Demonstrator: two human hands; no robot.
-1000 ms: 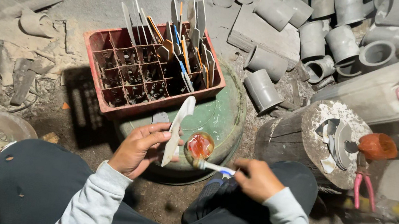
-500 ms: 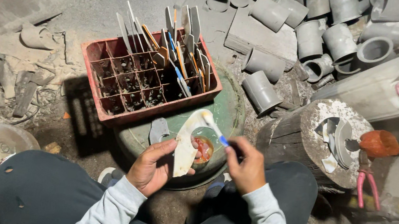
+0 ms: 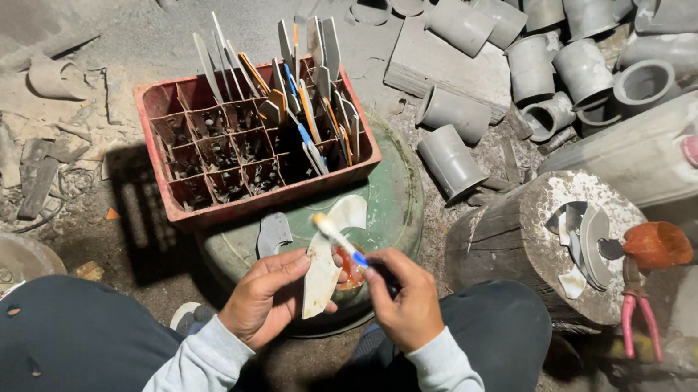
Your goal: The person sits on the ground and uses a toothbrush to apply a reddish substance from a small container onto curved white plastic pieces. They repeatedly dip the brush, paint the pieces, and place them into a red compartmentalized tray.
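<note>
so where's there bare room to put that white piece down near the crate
Bare dusty floor lies left of and behind the red plastic divided crate. The green round drum top shows a free strip right of the crate. Crowded: grey pipe sections behind right, and the wooden stump carries scraps. The left hand holds the curved white piece.

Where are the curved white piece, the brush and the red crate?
curved white piece (image 3: 322, 275), head view, lower half of the piece, beside the left hand's fingers.
brush (image 3: 335, 235), head view, shaft just behind the pale tip.
red crate (image 3: 165, 103), head view, left rim.
</note>
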